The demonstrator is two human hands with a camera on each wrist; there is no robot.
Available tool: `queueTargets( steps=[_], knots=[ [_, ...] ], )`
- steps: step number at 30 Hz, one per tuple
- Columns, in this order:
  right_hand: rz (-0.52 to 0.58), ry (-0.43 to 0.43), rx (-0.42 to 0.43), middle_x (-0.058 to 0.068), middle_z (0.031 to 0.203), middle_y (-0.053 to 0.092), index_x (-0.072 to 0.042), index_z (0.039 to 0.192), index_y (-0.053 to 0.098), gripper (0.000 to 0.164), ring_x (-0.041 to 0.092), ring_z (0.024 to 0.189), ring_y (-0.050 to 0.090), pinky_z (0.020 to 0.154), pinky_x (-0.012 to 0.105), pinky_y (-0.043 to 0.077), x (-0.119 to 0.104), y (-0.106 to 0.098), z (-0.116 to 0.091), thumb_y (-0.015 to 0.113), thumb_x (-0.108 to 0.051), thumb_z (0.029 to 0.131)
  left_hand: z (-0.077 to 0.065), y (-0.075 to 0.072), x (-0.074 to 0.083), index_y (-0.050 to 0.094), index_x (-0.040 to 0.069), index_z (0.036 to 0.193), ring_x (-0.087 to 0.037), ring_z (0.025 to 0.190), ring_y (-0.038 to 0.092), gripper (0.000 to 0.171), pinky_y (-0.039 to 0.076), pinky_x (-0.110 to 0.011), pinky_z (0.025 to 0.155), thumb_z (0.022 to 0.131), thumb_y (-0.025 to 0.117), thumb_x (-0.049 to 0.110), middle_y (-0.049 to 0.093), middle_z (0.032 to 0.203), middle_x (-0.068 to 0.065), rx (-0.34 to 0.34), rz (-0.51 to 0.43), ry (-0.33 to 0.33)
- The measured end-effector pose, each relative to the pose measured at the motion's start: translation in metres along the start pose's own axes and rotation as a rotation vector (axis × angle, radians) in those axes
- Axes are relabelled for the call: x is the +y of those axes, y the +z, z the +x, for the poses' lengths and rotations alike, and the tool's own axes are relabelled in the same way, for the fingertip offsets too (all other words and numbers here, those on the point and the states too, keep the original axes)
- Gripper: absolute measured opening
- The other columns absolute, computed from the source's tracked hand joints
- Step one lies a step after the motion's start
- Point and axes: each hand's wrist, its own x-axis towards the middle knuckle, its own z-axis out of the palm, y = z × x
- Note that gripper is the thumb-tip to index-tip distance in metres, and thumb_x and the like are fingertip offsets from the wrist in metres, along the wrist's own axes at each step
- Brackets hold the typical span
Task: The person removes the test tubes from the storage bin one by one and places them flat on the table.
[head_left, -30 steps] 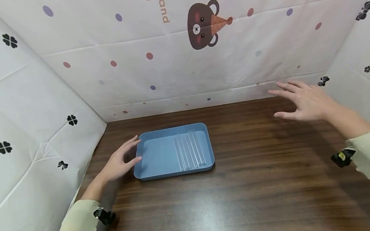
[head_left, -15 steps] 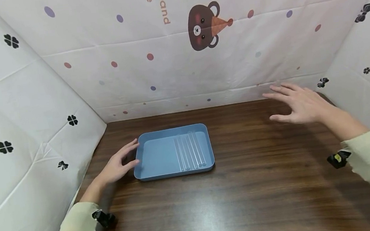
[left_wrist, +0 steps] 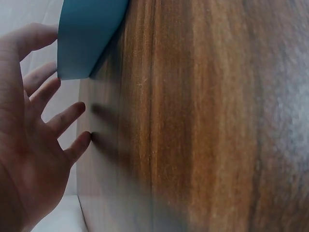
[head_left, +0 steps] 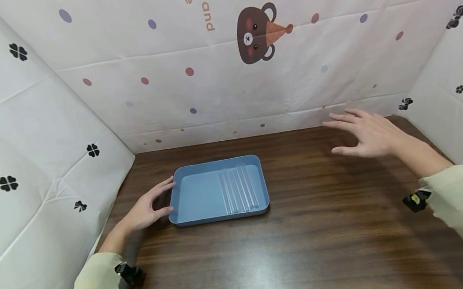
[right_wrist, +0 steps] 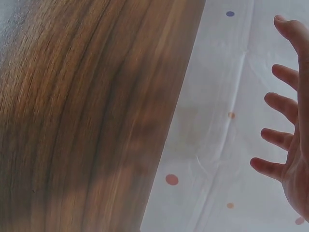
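A shallow blue rectangular tray point(head_left: 199, 196) lies on the dark wooden table, left of centre in the head view. In its right half, several slim clear rods or tubes point(head_left: 245, 186) lie side by side, lengthwise from back to front. My left hand point(head_left: 146, 211) is at the tray's left end, thumb and fingers spread apart, with fingertips right at the rim. From the left wrist view, the fingers point(left_wrist: 67, 118) are loosely extended beside the tray's blue wall point(left_wrist: 89, 38). Far to the right, my right hand point(head_left: 369, 136) hovers over the table, fingers spread and holding nothing.
White printed cloth point(head_left: 216, 89) rises along the table's back edge, with more cloth at the left point(head_left: 42, 137) and right point(head_left: 458, 61) sides. Wooden table surface point(head_left: 310, 231) stretches in front of the tray and between it and the right hand.
My right hand has drifted left over the table. My left hand has shifted slightly toward the front along the tray's left end. The tray and the clear rods stay in place.
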Motion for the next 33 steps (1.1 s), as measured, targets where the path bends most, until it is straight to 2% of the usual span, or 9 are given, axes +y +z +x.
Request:
queueTargets(
  steps=[5, 12, 19, 27, 33],
  knots=[
    [0.01, -0.012, 0.016, 0.009, 0.181, 0.047, -0.029, 0.169, 0.053, 0.081, 0.05, 0.167, 0.038, 0.108, 0.082, 0.049, -0.004, 0.003, 0.002, 0.078, -0.06, 0.098, 0.0, 0.0, -0.001, 0.05, 0.004, 0.168, -0.056, 0.17, 0.031, 0.073, 0.029, -0.081, 0.129, 0.103, 0.079, 0.017, 0.033, 0.185, -0.021, -0.003, 0.008, 0.01],
    [0.003, -0.026, -0.006, 0.01, 0.182, 0.044, -0.03, 0.171, 0.051, 0.083, 0.048, 0.167, 0.038, 0.107, 0.08, 0.05, -0.01, 0.005, 0.01, 0.077, -0.062, 0.099, 0.0, 0.0, -0.001, 0.05, 0.005, 0.168, -0.055, 0.17, 0.032, 0.073, 0.03, -0.08, 0.129, 0.103, 0.079, 0.017, 0.034, 0.185, -0.02, -0.002, 0.015, 0.014],
    [0.007, -0.059, -0.014, 0.008, 0.182, 0.044, -0.031, 0.171, 0.051, 0.085, 0.049, 0.168, 0.037, 0.108, 0.089, 0.047, -0.022, 0.008, 0.02, 0.079, -0.063, 0.098, 0.0, 0.002, 0.0, 0.05, 0.006, 0.169, -0.055, 0.17, 0.032, 0.073, 0.031, -0.08, 0.129, 0.103, 0.079, 0.018, 0.034, 0.186, -0.02, -0.003, 0.018, 0.017],
    [0.023, -0.08, -0.018, 0.007, 0.183, 0.043, -0.03, 0.171, 0.051, 0.084, 0.048, 0.168, 0.037, 0.111, 0.082, 0.048, -0.035, 0.008, 0.03, 0.077, -0.063, 0.099, 0.002, 0.002, -0.001, 0.05, 0.006, 0.169, -0.055, 0.17, 0.032, 0.072, 0.029, -0.081, 0.129, 0.104, 0.079, 0.019, 0.033, 0.186, -0.019, -0.004, 0.01, 0.015],
    [0.026, -0.09, -0.031, 0.008, 0.184, 0.042, -0.029, 0.171, 0.05, 0.085, 0.047, 0.167, 0.04, 0.116, 0.082, 0.044, -0.043, 0.008, 0.039, 0.077, -0.063, 0.099, 0.002, 0.002, -0.003, 0.052, 0.006, 0.168, -0.055, 0.17, 0.032, 0.072, 0.03, -0.081, 0.129, 0.103, 0.08, 0.018, 0.035, 0.185, -0.019, 0.006, -0.003, 0.025]
  ],
)
